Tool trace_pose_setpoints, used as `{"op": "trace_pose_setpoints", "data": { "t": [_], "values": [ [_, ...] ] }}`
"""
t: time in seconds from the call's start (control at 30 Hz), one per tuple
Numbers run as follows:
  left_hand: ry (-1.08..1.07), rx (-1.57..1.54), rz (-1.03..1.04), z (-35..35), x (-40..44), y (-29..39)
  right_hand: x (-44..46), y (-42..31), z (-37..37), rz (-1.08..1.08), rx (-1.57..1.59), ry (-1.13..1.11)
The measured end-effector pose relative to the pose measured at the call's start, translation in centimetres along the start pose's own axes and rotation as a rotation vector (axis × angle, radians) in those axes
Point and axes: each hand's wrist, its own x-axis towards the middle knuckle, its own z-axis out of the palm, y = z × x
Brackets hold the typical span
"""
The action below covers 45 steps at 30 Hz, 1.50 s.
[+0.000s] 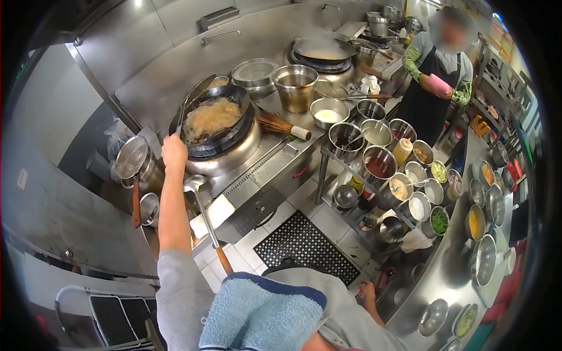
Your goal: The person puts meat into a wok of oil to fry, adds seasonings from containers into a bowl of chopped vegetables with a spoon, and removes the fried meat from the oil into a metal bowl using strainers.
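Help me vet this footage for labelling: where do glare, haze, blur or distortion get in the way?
Head view: strong fisheye bowing towards the edges, with black corners; a glare spot high on the steel wall; pale haze over the rear wok; the co-worker's head blurred out; the left hand fairly clear.

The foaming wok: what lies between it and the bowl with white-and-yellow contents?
In the head view, a bristled brush lies between the wok and that bowl.
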Motion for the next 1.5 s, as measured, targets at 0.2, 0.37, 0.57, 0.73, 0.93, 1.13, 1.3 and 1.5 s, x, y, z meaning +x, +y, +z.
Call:
{"op": "trace_pose_setpoints", "data": {
  "t": [0.2, 0.37, 0.57, 0.73, 0.93, 1.13, 1.3, 1.5],
  "values": [
    [0.046, 0.108, 0.070, 10.4, 2.8, -3.0, -0.1, 0.4, 0.7, 0.010, -0.014, 0.032],
    [0.192, 0.301, 0.381, 14.3, 0.3, -4.2, -2.5, -1.1, 2.0, 0.017, -0.144, 0.120],
    [0.298, 0.591, 0.607, 11.3, -5.7, -2.8, -7.3, -3.7, 1.1, 0.028, -0.151, 0.201],
    [0.242, 0.874, 0.676, 16.4, -3.2, -5.3, -11.5, -8.5, -3.3, 0.055, -0.010, 0.209],
    [0.027, 0.280, 0.718, 10.2, -8.7, 2.0, -8.1, -10.0, -9.8, -0.287, 0.137, 0.531],
    [-0.789, -0.137, 0.851, 4.7, -21.8, 11.8, -8.7, -9.3, -18.9, -0.445, 0.321, 1.031],
    [-1.386, -0.215, 1.228, 6.2, -34.6, 21.5, -8.2, -7.1, -19.3, -0.451, 0.511, 1.139],
    [-1.230, -0.671, 1.136, 1.6, -36.6, 28.6, -9.3, -8.4, -20.5, -0.441, 0.466, 1.023]
  ]
}}
